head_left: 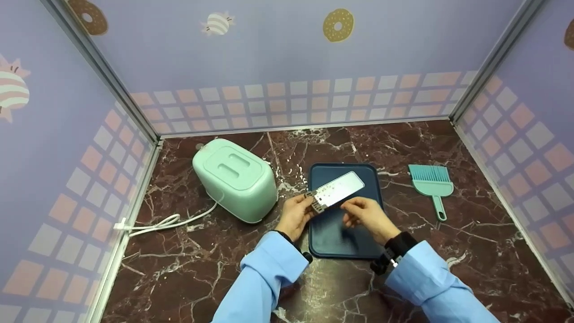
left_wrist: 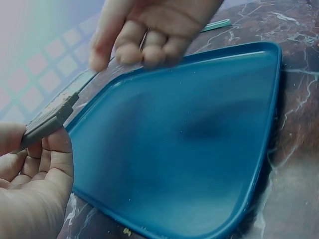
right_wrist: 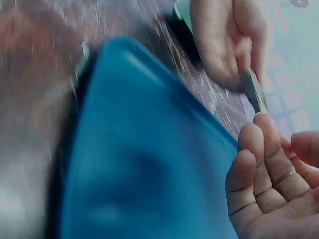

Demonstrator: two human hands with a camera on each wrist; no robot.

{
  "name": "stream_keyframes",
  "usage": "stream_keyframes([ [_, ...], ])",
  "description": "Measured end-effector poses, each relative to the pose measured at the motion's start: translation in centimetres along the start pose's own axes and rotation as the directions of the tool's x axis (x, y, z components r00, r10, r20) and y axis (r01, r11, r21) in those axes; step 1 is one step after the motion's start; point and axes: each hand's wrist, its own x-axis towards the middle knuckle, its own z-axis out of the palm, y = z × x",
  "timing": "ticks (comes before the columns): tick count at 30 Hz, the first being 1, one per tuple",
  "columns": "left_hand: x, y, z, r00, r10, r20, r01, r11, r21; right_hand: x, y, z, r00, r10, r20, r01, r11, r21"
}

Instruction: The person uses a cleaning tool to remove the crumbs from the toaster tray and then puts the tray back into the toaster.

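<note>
My left hand (head_left: 297,216) grips the dark end of a metal crumb tray (head_left: 341,187), thumb on top and fingers beneath. Brown crumbs dot its shiny surface, mostly near the gripped end. In the left wrist view the crumb tray (left_wrist: 49,122) appears nearly edge-on, slanting up and away. Below it lies a dark blue serving tray (head_left: 341,242) with a raised rim. Over that tray hovers my right hand (head_left: 365,216), close to the crumb tray's near edge. Its fingers are loosely bent with nothing between them, and the thumb stands apart in the right wrist view.
A mint-green toaster (head_left: 242,181) stands at the left, its white cord (head_left: 179,222) running to the left wall. To the right lies a turquoise hand brush (head_left: 432,186). Pale crumbs (head_left: 295,170) are scattered on the marbled table (head_left: 215,278) between toaster and serving tray. Patterned walls enclose three sides.
</note>
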Motion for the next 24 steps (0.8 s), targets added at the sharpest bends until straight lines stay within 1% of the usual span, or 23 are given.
stream_keyframes([
  [4,0.0,0.2,-0.4,1.000,-0.020,0.008,0.019,1.000,0.003,0.0,-0.3,-2.1,0.998,-0.017,-0.064,0.014,0.999,-0.046],
  [8,0.1,0.4,-0.6,0.999,-0.030,0.015,0.030,1.000,0.001,-0.1,-0.6,-3.9,0.994,-0.037,-0.100,0.031,0.998,-0.063],
  [10,0.2,0.4,-0.8,0.999,-0.034,0.026,0.034,0.999,0.001,-0.2,-0.7,-4.8,0.991,-0.059,-0.121,0.049,0.995,-0.084],
  [12,0.2,0.6,-1.0,0.999,-0.039,0.038,0.039,0.999,0.001,-0.4,-0.9,-5.7,0.983,-0.083,-0.164,0.066,0.992,-0.109],
  [14,0.2,0.7,-1.2,0.998,-0.043,0.051,0.043,0.999,0.005,-0.5,-0.8,-6.8,0.968,-0.107,-0.225,0.079,0.988,-0.133],
  [16,0.2,0.9,-1.4,0.997,-0.049,0.059,0.049,0.999,0.005,-0.7,-0.7,-8.2,0.947,-0.126,-0.296,0.077,0.982,-0.172],
  [17,0.2,1.0,-1.5,0.997,-0.050,0.066,0.050,0.999,0.008,-0.8,-0.6,-8.9,0.933,-0.132,-0.335,0.065,0.977,-0.204],
  [19,0.1,1.1,-1.8,0.996,-0.054,0.074,0.053,0.999,0.012,-1.0,-0.4,-10.4,0.898,-0.154,-0.412,0.031,0.956,-0.290],
  [20,0.1,1.2,-2.0,0.995,-0.056,0.077,0.055,0.998,0.011,-1.2,-0.2,-11.1,0.876,-0.171,-0.451,0.005,0.938,-0.347],
  [22,0.1,1.3,-2.3,0.995,-0.061,0.079,0.060,0.998,0.013,-1.4,0.3,-12.5,0.827,-0.210,-0.521,-0.067,0.884,-0.462],
  [23,0.0,1.3,-2.4,0.995,-0.062,0.080,0.061,0.998,0.015,-1.5,0.6,-13.1,0.800,-0.231,-0.553,-0.104,0.855,-0.507],
  [24,0.0,1.3,-2.5,0.995,-0.064,0.077,0.063,0.998,0.013,-1.6,1.0,-13.8,0.775,-0.246,-0.583,-0.137,0.835,-0.534],
])
